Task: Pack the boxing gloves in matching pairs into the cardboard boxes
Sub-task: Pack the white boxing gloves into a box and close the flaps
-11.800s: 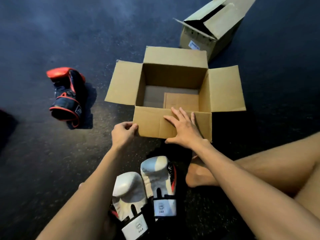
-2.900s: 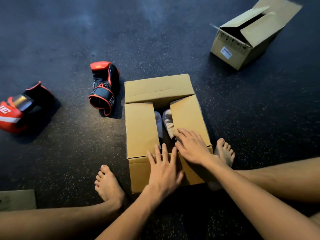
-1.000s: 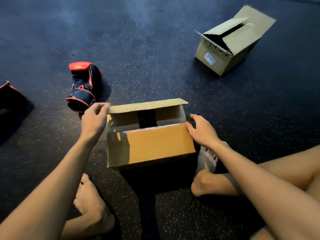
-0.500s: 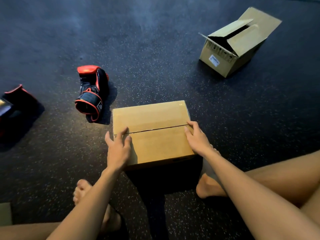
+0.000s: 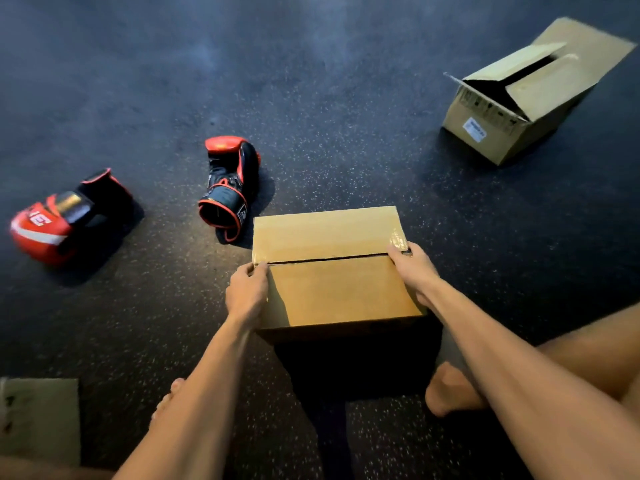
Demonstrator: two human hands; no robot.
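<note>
Dark speckled rubber floor [image 5: 346, 133]; dim light, brighter patch far centre.

Under you is a dark speckled floor [image 5: 346, 98]. At your lower left lies what may be a cardboard sheet [image 5: 41, 420].

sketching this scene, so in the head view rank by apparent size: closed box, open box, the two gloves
1. closed box, nearest the camera
2. open box, farther off
3. red glove at left and black-red glove by the box: look alike, unranked
</note>
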